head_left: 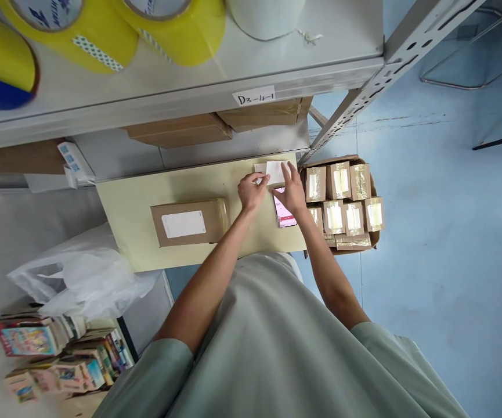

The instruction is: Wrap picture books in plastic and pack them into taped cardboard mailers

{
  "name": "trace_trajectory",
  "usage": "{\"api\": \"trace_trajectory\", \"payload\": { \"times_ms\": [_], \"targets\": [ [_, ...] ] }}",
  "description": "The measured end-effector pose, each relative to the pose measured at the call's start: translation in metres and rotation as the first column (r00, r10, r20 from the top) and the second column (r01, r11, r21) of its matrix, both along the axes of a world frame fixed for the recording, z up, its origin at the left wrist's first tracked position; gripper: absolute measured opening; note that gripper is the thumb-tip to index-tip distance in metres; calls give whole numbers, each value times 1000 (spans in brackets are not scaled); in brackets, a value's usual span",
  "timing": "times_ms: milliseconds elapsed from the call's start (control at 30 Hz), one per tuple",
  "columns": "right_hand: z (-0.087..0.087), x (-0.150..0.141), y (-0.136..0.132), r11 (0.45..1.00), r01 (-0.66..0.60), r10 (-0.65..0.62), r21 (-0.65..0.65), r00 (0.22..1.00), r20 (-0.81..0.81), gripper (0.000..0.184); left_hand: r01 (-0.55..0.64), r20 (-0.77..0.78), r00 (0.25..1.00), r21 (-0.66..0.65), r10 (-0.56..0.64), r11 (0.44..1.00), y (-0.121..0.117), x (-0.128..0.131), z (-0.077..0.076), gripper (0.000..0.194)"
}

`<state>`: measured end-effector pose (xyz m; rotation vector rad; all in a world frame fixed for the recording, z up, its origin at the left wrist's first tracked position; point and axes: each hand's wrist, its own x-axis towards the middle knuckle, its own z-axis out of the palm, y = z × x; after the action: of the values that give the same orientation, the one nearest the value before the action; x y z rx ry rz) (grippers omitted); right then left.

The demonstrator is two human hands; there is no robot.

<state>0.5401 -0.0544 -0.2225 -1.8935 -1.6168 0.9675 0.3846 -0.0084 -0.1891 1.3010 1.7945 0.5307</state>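
At the far right end of the cream tabletop [207, 186], my left hand [251, 191] is closed, its thumb and fingertips pinching the lower left edge of a white paper slip [275, 170]. Another pale slip edge shows just left of it. My right hand [292, 190] rests with fingers apart over the slip's right side, thumb spread to the left. Partly under that hand lies a phone [284, 216] with a pink and white screen. To the left, a taped cardboard box [190, 237] lies flat, a white label [184, 224] on its top.
A carton [375, 238] of several small taped boxes stands at the tabletop's right end. Above the far edge runs a metal shelf [190, 87] with yellow tape rolls [181, 35]. A plastic bag [89, 278] and stacked books [72, 360] are at lower left.
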Motion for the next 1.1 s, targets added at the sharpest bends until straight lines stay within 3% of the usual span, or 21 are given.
{"api": "trace_trajectory", "payload": {
  "times_ms": [67, 200, 267, 367, 500, 567, 633, 767, 867, 1100],
  "targets": [
    [4, -9, 0, 999, -16, 16, 48, 1000, -1, 88, 77, 25, 997, 30, -77, 997, -1, 9, 11, 13],
    [7, -10, 3, 990, 66, -63, 122, 998, -30, 76, 229, 76, 967, 163, -244, 960, -2, 27, 28, 25],
    [6, -1, 4, 982, 132, -125, 138, 991, -56, 68, 276, 86, 951, 204, -298, 939, 0, 31, 28, 32],
    [5, 18, 4, 967, 217, -207, 136, 975, -81, 64, 408, -15, 911, 185, -413, 894, 6, 29, 15, 38],
    [4, 37, 0, 936, 335, -327, 104, 941, -85, 62, 698, -152, 713, 57, -685, 714, 14, 24, -6, 62],
    [4, 43, -3, 914, 399, -388, 72, 912, -132, 61, 784, -181, 611, 1, -771, 621, 18, 26, -13, 76],
    [3, 47, -7, 888, 459, -446, 35, 877, -176, 61, 826, -208, 542, -46, -814, 562, 22, 29, -17, 86],
    [-5, 56, -14, 842, 539, -534, -30, 823, -194, 63, 848, -268, 455, -160, -849, 505, 30, 37, -23, 96],
    [-11, 62, -18, 823, 565, -564, -50, 807, -174, 63, 850, -289, 426, -197, -857, 489, 33, 38, -28, 97],
    [-27, 58, -14, 797, 596, -604, -99, 780, -162, 50, 847, -290, 437, -186, -851, 498, 32, 40, -31, 88]
  ]
}}
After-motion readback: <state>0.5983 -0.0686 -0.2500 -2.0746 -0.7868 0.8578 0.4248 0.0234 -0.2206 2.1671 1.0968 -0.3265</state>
